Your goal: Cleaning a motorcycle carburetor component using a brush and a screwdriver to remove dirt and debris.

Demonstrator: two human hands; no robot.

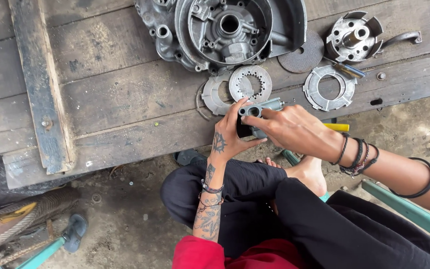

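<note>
Both hands hold one small grey metal engine part [256,110] just off the front edge of a wooden platform [115,94]. My left hand [231,134] cups it from below and the left, thumb up. My right hand [289,130] grips it from the right, fingers over its top. Just beyond the part lie a toothed metal ring [250,82] and a flat plate [214,94] half under it.
A large engine casing [225,30] sits at the platform's far edge. Right of it lie a dark round disc [302,52], a slotted hub [353,36], a ring plate [329,88], a curved lever [399,39] and a bolt [381,76]. My crossed legs [284,209] are below, over dirt ground.
</note>
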